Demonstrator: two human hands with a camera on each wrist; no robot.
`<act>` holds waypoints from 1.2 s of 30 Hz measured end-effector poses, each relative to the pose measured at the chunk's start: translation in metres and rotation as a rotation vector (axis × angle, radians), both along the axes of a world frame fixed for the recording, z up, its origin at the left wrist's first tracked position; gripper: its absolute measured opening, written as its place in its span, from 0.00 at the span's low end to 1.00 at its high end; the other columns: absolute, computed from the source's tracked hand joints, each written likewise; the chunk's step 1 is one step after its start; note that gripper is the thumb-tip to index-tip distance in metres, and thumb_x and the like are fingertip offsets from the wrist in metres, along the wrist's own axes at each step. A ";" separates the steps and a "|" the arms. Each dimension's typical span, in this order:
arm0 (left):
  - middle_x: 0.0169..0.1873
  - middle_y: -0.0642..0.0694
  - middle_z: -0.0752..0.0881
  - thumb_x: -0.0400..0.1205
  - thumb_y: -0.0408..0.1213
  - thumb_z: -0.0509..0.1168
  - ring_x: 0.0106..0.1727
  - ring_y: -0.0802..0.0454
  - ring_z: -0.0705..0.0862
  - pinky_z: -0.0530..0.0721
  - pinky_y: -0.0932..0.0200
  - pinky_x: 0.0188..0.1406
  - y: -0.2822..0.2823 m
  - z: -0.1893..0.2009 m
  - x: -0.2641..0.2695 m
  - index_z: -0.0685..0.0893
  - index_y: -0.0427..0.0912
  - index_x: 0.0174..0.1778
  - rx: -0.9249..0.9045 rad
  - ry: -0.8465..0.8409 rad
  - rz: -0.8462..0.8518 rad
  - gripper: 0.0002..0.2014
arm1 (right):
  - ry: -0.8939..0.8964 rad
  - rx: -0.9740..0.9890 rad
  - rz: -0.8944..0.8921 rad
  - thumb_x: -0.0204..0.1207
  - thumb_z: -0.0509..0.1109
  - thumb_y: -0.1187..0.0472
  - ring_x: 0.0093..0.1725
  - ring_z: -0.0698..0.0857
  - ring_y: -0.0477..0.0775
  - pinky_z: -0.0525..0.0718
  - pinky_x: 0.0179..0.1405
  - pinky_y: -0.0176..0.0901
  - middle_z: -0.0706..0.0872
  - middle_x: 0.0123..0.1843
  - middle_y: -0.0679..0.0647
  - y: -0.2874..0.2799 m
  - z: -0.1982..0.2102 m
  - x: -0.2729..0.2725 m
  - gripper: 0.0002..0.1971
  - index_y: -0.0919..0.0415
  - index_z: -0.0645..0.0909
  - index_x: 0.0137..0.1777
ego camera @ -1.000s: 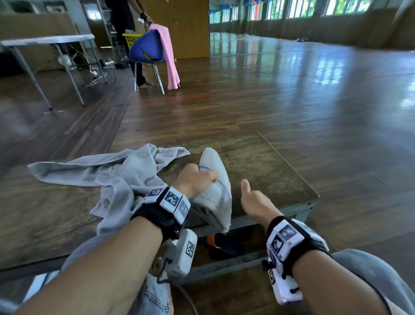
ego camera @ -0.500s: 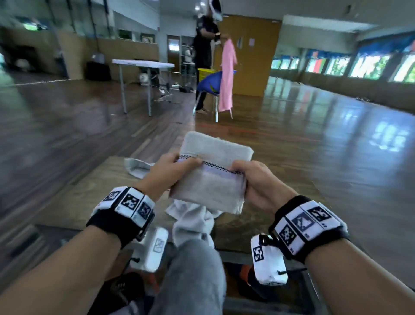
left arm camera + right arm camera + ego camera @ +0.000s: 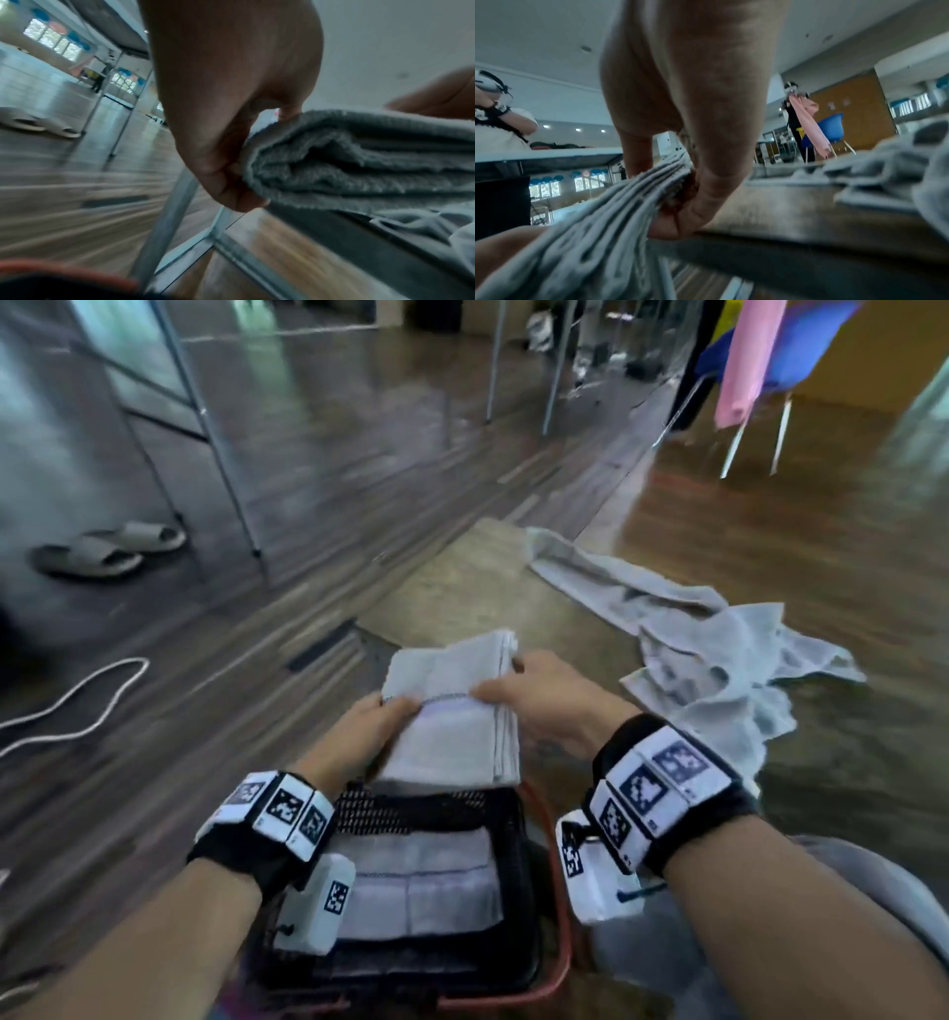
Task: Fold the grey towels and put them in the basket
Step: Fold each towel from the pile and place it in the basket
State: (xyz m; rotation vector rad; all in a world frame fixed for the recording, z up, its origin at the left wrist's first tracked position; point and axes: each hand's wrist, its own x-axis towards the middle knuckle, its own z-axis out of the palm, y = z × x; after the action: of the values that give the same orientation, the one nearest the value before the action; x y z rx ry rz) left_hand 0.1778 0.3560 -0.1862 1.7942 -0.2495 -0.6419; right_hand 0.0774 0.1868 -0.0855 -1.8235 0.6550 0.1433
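1. Holding a folded grey towel (image 3: 454,711) in the air, both hands keep it just above the far edge of the basket (image 3: 529,906).
2. The left hand (image 3: 359,737) grips the towel's left edge, thumb on top and fingers curled beneath; the left wrist view shows the fingers (image 3: 226,178) wrapped round the stacked folds.
3. The right hand (image 3: 549,701) pinches the towel's right edge, thumb on top; the right wrist view shows the layered edges clamped between thumb and fingers (image 3: 695,207).
4. The basket is dark mesh with a red rim and sits nearest the person, between the forearms. Folded grey towels (image 3: 421,886) already lie flat inside it.
5. To the right and farther away, an unfolded grey towel (image 3: 708,660) lies crumpled on a low wooden table (image 3: 462,588).
6. Around it is a wooden floor. A pair of grey slippers (image 3: 108,549) sits at far left, and a white cable (image 3: 77,701) snakes over the floor on the left.
7. At far right, a pink cloth (image 3: 744,361) hangs by a blue chair (image 3: 806,341).
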 end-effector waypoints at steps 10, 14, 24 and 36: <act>0.36 0.44 0.81 0.79 0.37 0.72 0.35 0.52 0.82 0.78 0.63 0.28 0.050 -0.145 -0.026 0.78 0.37 0.51 0.433 0.295 0.000 0.12 | 0.375 0.094 0.012 0.74 0.69 0.72 0.54 0.90 0.60 0.89 0.53 0.51 0.91 0.53 0.63 0.041 -0.184 -0.006 0.12 0.70 0.87 0.56; 0.36 0.46 0.75 0.80 0.25 0.69 0.37 0.53 0.74 0.74 0.68 0.31 0.053 -0.185 -0.048 0.69 0.39 0.45 0.525 0.282 0.020 0.13 | 0.443 0.040 -0.046 0.75 0.69 0.71 0.53 0.87 0.60 0.86 0.60 0.54 0.85 0.54 0.68 0.055 -0.233 -0.017 0.16 0.73 0.81 0.63; 0.37 0.46 0.80 0.80 0.25 0.65 0.37 0.49 0.79 0.76 0.64 0.33 0.074 -0.222 -0.031 0.73 0.47 0.39 0.666 0.174 0.248 0.12 | 0.378 0.097 0.110 0.78 0.65 0.72 0.50 0.86 0.56 0.86 0.53 0.46 0.85 0.47 0.54 0.079 -0.288 0.024 0.05 0.64 0.74 0.50; 0.70 0.36 0.72 0.76 0.32 0.73 0.66 0.36 0.79 0.81 0.46 0.68 0.071 -0.253 -0.031 0.84 0.45 0.63 0.890 0.234 0.045 0.18 | 0.558 0.127 0.272 0.81 0.58 0.66 0.59 0.85 0.63 0.82 0.58 0.46 0.86 0.57 0.60 0.070 -0.323 0.005 0.12 0.61 0.82 0.57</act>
State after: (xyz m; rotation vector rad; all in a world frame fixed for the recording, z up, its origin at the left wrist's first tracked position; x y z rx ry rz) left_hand 0.1472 0.4275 -0.4395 2.5208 0.2900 -1.0187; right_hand 0.0827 0.2572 -0.4088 -1.7455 0.7535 0.8787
